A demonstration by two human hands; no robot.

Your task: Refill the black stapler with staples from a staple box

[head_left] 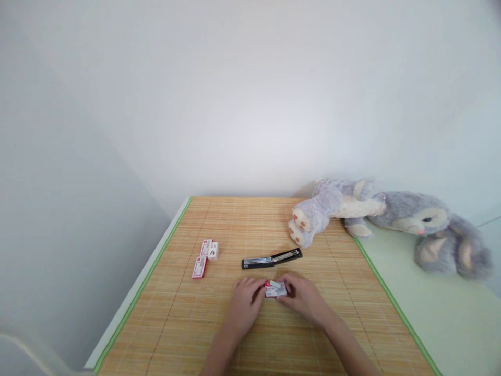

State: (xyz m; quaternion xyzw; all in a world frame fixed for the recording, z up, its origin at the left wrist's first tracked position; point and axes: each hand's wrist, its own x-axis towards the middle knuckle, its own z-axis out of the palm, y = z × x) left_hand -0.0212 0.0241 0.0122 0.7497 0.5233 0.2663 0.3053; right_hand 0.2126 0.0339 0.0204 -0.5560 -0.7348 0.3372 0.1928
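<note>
On the bamboo mat (pixel 235 334), left hand (pixel 245 303) and right hand (pixel 303 297) pinch 1 small staple box (pixel 275 289), contents unclear.

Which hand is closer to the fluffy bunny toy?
The right hand. It lies on the mat nearer the bunny toy, which is farther back and to its right. The left hand is on the other side of the small box both hands hold.

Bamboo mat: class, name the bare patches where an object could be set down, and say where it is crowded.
Free: the far strip of the bamboo mat behind the open stapler, and the right side. Crowded: the middle, where the left hand and right hand hold a small box, with staple boxes to the left.
</note>
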